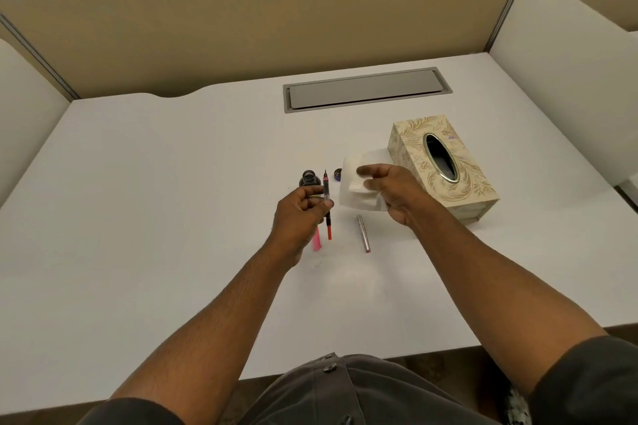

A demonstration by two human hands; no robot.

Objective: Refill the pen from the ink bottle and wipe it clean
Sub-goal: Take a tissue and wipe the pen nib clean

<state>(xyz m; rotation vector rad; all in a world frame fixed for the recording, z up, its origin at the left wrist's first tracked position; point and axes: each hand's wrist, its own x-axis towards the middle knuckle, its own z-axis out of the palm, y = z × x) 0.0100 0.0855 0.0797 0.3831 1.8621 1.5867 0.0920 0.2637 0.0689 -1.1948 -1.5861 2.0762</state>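
My left hand (299,214) pinches the pen's inner section (327,197), a thin dark and red piece held upright with its nib pointing away from me. Just behind that hand stands the open dark ink bottle (308,179). My right hand (390,190) grips a white tissue (355,185) a little to the right of the pen, not touching it. The bottle's dark cap (337,174) lies behind the tissue. A pink pen barrel (316,241) lies on the desk below my left hand. A silver pen cap (363,233) lies between my hands.
A patterned cream tissue box (445,166) with an oval opening stands right of my right hand. A grey cable hatch (366,90) is set into the white desk (155,200) at the back. Partition walls close off the back and both sides.
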